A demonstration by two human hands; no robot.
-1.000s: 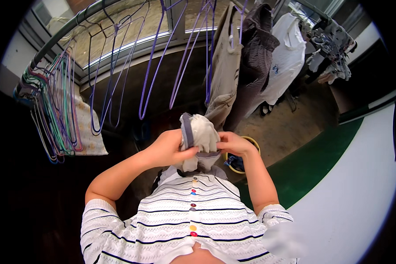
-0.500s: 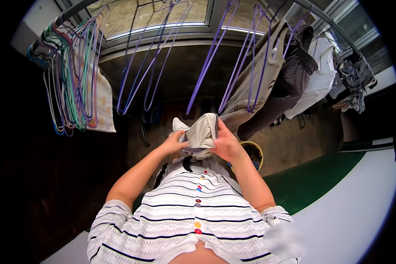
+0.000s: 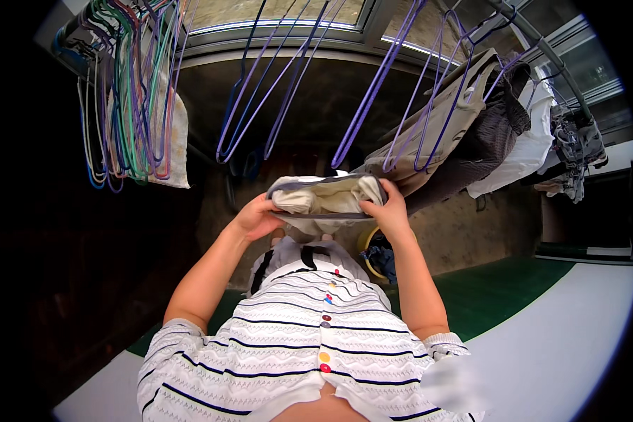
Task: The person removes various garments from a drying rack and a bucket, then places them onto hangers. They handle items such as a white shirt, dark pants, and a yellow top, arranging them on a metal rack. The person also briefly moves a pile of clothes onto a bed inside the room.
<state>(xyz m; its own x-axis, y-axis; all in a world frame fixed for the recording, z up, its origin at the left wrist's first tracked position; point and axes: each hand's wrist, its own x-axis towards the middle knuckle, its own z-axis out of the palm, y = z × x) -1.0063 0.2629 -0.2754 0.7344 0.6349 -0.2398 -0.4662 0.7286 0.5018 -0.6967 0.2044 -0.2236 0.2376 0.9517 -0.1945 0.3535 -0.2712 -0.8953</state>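
Note:
Between my hands, in front of my waist, a cream garment [image 3: 330, 202] with a dark grey band along its opening is stretched wide. I look down into the opening; whitish cloth is bunched inside at both ends. My left hand [image 3: 257, 219] grips the band at the left end, fingers closed round it. At the right end my right hand [image 3: 389, 209] pinches the band, thumb over the edge. The lower part of the garment hangs toward me. Just beyond it dangle several purple hangers [image 3: 374, 91] with nothing on them.
Many coloured hangers [image 3: 130, 105] and a patterned pale cloth [image 3: 178, 141] crowd the rail's left side. A beige garment [image 3: 429, 123], a dark one [image 3: 498, 119] and a white one [image 3: 520, 158] hang at the right. Below my right forearm stands a yellow bucket [image 3: 363, 243] holding dark cloth [image 3: 382, 257].
My hands have moved apart, spreading the crumpled garment so that its banded opening is wide and facing up. The hangers and rail now appear higher in view, and more of the bucket shows.

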